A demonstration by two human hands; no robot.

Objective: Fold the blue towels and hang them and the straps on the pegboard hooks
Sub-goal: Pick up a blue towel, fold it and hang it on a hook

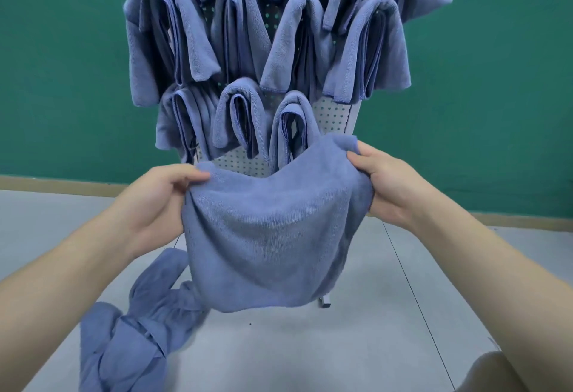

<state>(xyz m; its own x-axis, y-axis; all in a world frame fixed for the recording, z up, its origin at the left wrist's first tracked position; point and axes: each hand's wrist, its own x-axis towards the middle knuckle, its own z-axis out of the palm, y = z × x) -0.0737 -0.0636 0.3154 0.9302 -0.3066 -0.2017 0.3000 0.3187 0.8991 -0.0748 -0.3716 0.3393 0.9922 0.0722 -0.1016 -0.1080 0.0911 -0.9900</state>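
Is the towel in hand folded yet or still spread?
Spread, not folded: the held towel hangs as one sagging sheet between left hand and right hand, each gripping a top corner.

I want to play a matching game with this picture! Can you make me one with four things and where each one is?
Things:
1. towel in the hands
2. folded towels
3. towel pile
4. left hand

Places:
A. lying on the floor
B. hanging on the pegboard
C. held up by both hands, right hand too
D. gripping the held towel's left corner

Pairs: 1-C, 2-B, 3-A, 4-D
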